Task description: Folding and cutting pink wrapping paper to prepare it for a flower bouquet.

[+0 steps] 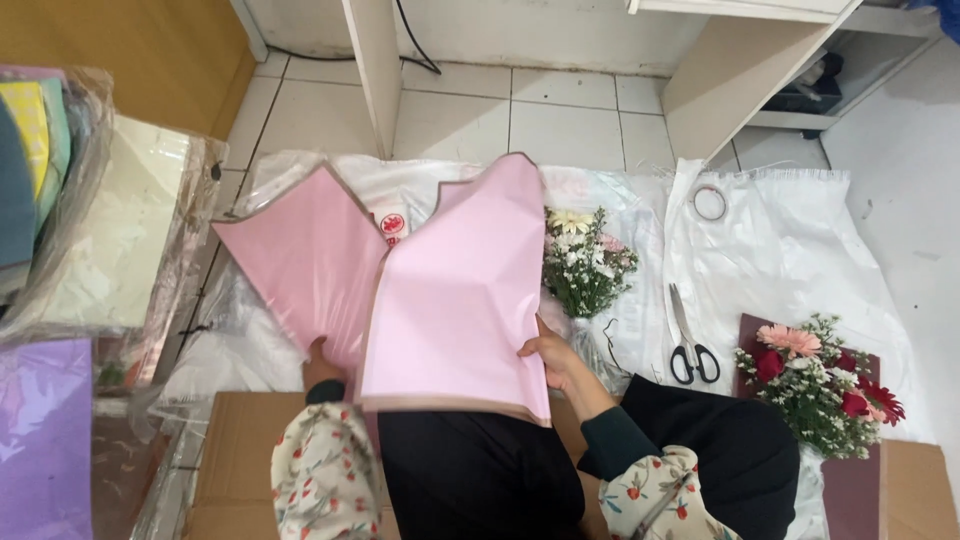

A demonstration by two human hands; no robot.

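Right now I am looking down at a white plastic sheet (780,250) spread over the tiled floor, with everything laid out on it. Across the middle I am holding up two big pink wrapping-paper sheets with tan borders (455,290), fanned so the right one overlaps the left. My left hand (320,362) is closing on the lower edge of the left sheet, fingers tucked behind it; my right hand (550,360) is pinching the right sheet's edge, thumb on the front. As I judge it, I am arranging the wrap, so the next move is calling for the sheets to be set flat and aligned before any flowers go in. Just beside my right hand, a small bunch of white and yellow flowers (585,262) is lying on the plastic. Farther right, a bouquet of pink and red blooms (825,385) is resting near my knee. Between them are lying black-handled scissors (690,340), and above those a clear tape roll (709,203).
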